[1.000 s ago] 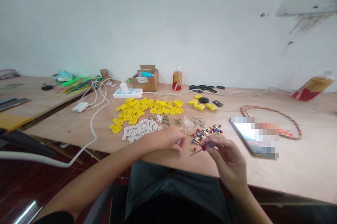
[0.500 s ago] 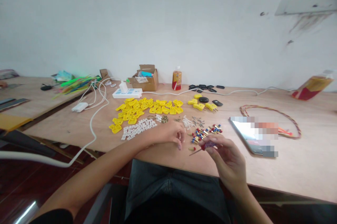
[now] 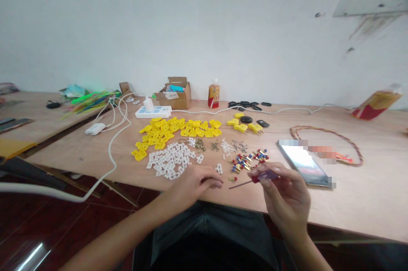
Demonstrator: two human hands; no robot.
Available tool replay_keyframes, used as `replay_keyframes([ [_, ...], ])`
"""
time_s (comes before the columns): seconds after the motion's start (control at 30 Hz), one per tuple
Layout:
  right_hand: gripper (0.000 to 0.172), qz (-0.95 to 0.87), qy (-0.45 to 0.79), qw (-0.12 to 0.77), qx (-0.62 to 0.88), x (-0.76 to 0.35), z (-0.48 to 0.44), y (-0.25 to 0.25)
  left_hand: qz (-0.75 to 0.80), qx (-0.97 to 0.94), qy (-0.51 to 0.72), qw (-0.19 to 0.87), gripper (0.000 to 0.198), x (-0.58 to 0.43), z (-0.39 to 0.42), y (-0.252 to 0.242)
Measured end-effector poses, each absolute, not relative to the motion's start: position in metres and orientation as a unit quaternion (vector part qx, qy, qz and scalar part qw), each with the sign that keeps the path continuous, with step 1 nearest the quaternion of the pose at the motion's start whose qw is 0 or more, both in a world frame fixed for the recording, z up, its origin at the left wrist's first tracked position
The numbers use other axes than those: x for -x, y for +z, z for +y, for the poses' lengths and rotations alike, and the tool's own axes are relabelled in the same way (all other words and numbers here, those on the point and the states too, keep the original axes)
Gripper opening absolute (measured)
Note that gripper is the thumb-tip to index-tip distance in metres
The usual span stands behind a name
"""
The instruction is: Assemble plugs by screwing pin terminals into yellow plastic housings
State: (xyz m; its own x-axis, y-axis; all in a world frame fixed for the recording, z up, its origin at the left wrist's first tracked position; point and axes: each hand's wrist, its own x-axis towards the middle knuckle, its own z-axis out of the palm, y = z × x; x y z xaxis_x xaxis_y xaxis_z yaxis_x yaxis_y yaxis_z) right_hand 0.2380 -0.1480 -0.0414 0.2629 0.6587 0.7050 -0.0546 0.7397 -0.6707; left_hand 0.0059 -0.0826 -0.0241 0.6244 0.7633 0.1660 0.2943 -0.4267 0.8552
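Observation:
My right hand (image 3: 287, 190) is closed around the red and purple handle of a screwdriver (image 3: 240, 184), whose thin shaft points left over the table. Close to the table's front edge, my left hand (image 3: 202, 182) has its fingers bent and pressed together; whatever they may hold is hidden. A lone clear plastic piece (image 3: 219, 169) lies just beyond its fingertips, and a heap of similar white pieces (image 3: 172, 160) spreads to the left. Brass pins with red and blue ends (image 3: 240, 162) are scattered beyond the screwdriver. Small screws (image 3: 214, 146) and white strips (image 3: 227, 148) lie in little piles.
Yellow plug shells (image 3: 162, 131) cover the middle left, with yellow plugs (image 3: 241, 128) farther right. Behind stand a power strip (image 3: 153, 112), a cardboard box (image 3: 180, 100) and a drink bottle (image 3: 213, 94). A phone (image 3: 302, 165) and a twisted wire loop (image 3: 358, 152) lie right.
My left hand has drawn back toward the table edge, uncovering white pieces and small screws. My right hand, still holding the screwdriver, has shifted slightly right and nearer me.

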Motion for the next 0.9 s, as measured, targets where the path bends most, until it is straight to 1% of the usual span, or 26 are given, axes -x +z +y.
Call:
replay_keyframes([
  [0.13,0.030,-0.548,0.222,0.759,0.271,-0.235,-0.151,-0.038,0.363,-0.678,0.288,0.571,0.006,-0.006,-0.094,-0.041],
  [0.17,0.030,-0.547,0.220,0.761,0.271,-0.234,-0.152,-0.037,0.365,-0.652,0.294,0.596,0.005,-0.007,-0.095,-0.044],
  [0.23,0.030,-0.547,0.221,0.761,0.269,-0.232,-0.153,-0.037,0.354,-0.628,0.309,0.621,0.008,-0.009,-0.095,-0.051],
  [0.33,0.030,-0.553,0.226,0.756,0.268,-0.230,-0.153,-0.039,0.321,-0.643,0.327,0.614,0.015,-0.012,-0.095,-0.056],
  [0.47,0.031,-0.577,0.235,0.737,0.263,-0.226,-0.153,-0.041,0.334,-0.691,0.318,0.557,0.007,-0.012,-0.098,-0.056],
  [0.57,0.031,-0.588,0.240,0.727,0.261,-0.223,-0.153,-0.042,0.349,-0.716,0.306,0.522,0.005,-0.011,-0.100,-0.054],
  [0.63,0.031,-0.587,0.238,0.727,0.263,-0.222,-0.153,-0.041,0.359,-0.710,0.299,0.526,0.004,-0.012,-0.101,-0.054],
  [0.73,0.032,-0.593,0.232,0.724,0.265,-0.223,-0.154,-0.042,0.352,-0.684,0.301,0.564,0.002,-0.013,-0.102,-0.057],
  [0.83,0.034,-0.621,0.225,0.703,0.262,-0.226,-0.155,-0.044,0.328,-0.678,0.324,0.572,0.014,-0.014,-0.102,-0.058],
  [0.9,0.033,-0.640,0.232,0.683,0.263,-0.229,-0.155,-0.046,0.321,-0.700,0.336,0.542,0.020,-0.013,-0.101,-0.058],
])
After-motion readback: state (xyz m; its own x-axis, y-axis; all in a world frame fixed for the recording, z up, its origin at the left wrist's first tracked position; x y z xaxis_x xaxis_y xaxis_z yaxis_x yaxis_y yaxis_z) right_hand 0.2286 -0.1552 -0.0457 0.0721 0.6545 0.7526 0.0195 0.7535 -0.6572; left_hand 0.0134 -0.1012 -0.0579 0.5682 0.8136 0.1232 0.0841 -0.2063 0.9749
